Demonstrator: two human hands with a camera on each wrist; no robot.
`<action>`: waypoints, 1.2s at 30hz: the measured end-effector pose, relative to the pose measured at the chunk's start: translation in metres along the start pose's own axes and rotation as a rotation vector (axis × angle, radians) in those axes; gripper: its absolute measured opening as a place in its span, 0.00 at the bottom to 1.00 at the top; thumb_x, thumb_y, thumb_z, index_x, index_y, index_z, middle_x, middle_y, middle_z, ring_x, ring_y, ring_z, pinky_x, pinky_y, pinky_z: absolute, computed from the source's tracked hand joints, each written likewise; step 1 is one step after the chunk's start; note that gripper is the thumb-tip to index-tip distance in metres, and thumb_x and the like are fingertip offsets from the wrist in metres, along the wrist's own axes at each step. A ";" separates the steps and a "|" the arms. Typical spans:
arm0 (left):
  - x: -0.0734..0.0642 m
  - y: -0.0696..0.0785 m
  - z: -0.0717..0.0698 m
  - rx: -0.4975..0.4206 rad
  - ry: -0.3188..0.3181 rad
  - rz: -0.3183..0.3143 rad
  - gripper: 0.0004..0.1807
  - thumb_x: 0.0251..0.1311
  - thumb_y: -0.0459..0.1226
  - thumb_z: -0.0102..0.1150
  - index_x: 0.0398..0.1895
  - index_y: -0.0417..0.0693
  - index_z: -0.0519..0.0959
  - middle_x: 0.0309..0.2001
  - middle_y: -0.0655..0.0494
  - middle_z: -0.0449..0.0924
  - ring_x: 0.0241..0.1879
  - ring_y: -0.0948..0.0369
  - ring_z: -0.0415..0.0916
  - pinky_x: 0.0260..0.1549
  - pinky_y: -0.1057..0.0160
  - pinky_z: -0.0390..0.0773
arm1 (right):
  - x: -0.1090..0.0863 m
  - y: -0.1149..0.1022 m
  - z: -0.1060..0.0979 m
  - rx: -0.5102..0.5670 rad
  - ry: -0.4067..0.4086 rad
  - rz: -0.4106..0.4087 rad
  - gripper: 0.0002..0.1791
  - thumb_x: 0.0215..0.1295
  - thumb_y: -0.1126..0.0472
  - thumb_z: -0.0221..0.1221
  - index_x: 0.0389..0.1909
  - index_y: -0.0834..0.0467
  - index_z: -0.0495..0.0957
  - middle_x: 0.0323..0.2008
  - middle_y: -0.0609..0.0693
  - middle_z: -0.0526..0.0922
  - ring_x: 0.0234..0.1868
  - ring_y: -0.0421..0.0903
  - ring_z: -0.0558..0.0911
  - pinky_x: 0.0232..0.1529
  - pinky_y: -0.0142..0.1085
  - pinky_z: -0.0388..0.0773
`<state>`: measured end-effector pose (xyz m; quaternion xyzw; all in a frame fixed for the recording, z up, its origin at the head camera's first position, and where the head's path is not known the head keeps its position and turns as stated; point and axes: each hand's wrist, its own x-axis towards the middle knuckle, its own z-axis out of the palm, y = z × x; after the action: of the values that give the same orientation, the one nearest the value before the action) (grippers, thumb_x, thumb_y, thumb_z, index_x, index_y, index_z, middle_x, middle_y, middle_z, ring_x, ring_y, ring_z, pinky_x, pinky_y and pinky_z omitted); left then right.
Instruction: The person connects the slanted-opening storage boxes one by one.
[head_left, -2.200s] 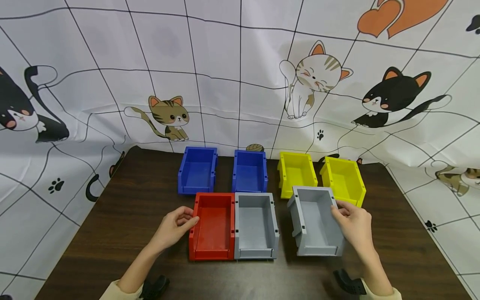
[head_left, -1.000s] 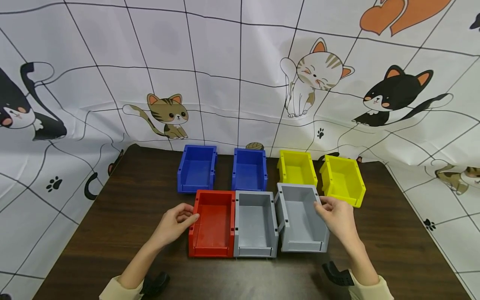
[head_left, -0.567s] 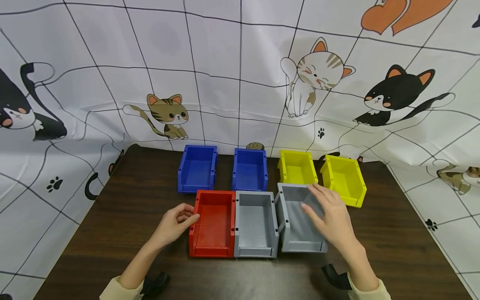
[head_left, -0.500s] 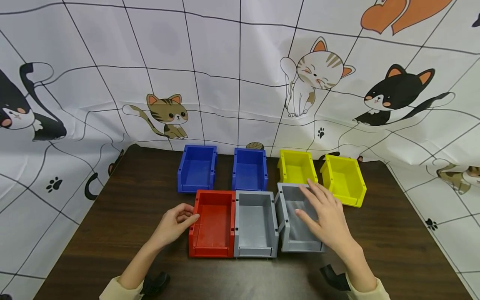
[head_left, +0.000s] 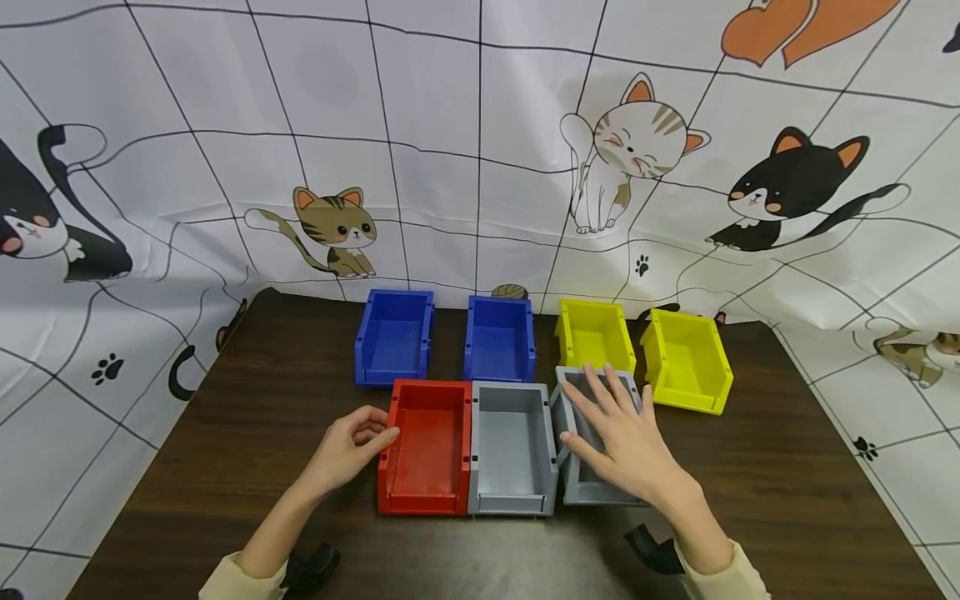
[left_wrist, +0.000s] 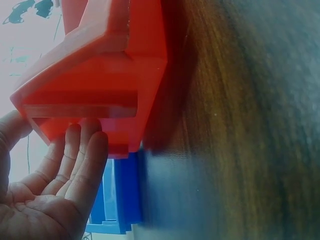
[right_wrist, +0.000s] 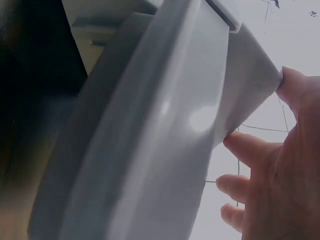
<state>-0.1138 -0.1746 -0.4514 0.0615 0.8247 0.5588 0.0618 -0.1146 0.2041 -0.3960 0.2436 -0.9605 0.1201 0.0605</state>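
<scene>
A red storage bin (head_left: 427,454) stands on the table at centre left, its right side against a grey storage bin (head_left: 512,446). My left hand (head_left: 341,450) holds the red bin's left wall, thumb over the rim. In the left wrist view the fingers (left_wrist: 90,165) lie against the wall's outer face, below a ledge. Close to the middle grey bin's right side is a second grey bin (head_left: 592,493), slightly askew. My right hand (head_left: 630,446) spreads over that bin with fingers straight, hiding most of its inside. The right wrist view shows fingertips right at its rim.
Two blue bins (head_left: 393,340) stand behind the red and middle grey bins. Two yellow bins (head_left: 686,360) stand back right, one directly behind the right grey bin. A cat-print cloth (head_left: 480,167) hangs along the dark wooden table's (head_left: 262,392) back edge.
My right hand brought the right grey bin leftward to the middle grey bin, let go of its right rim, and moved left over it with fingers spread. The left hand has stayed on the red bin.
</scene>
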 end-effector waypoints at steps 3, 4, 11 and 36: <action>0.000 0.000 0.000 0.000 0.001 0.005 0.14 0.61 0.36 0.59 0.44 0.33 0.74 0.35 0.47 0.80 0.31 0.61 0.79 0.29 0.65 0.78 | 0.000 0.000 0.000 -0.005 -0.017 0.005 0.36 0.66 0.37 0.48 0.72 0.44 0.54 0.73 0.52 0.46 0.73 0.56 0.41 0.57 0.72 0.35; 0.000 0.000 0.000 0.001 0.002 0.006 0.14 0.61 0.36 0.60 0.43 0.33 0.74 0.35 0.47 0.80 0.31 0.61 0.79 0.29 0.65 0.78 | 0.000 0.000 0.001 -0.006 -0.022 0.008 0.36 0.65 0.37 0.48 0.72 0.44 0.54 0.73 0.52 0.46 0.73 0.56 0.40 0.57 0.72 0.35; 0.000 -0.001 0.001 0.013 0.000 0.020 0.14 0.61 0.36 0.60 0.43 0.32 0.74 0.34 0.47 0.80 0.30 0.62 0.78 0.29 0.67 0.77 | -0.001 0.001 0.006 0.000 -0.053 0.036 0.38 0.64 0.36 0.49 0.72 0.42 0.52 0.73 0.52 0.45 0.72 0.57 0.42 0.56 0.73 0.34; 0.000 -0.005 0.003 0.017 0.013 0.056 0.13 0.61 0.35 0.59 0.42 0.32 0.74 0.34 0.48 0.79 0.30 0.63 0.78 0.30 0.68 0.77 | -0.003 0.005 0.034 -0.083 -0.079 0.055 0.40 0.61 0.30 0.47 0.72 0.40 0.51 0.73 0.52 0.45 0.72 0.56 0.45 0.58 0.70 0.32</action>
<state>-0.1130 -0.1733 -0.4573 0.0812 0.8279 0.5535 0.0402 -0.1160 0.2006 -0.4301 0.2187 -0.9727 0.0721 0.0292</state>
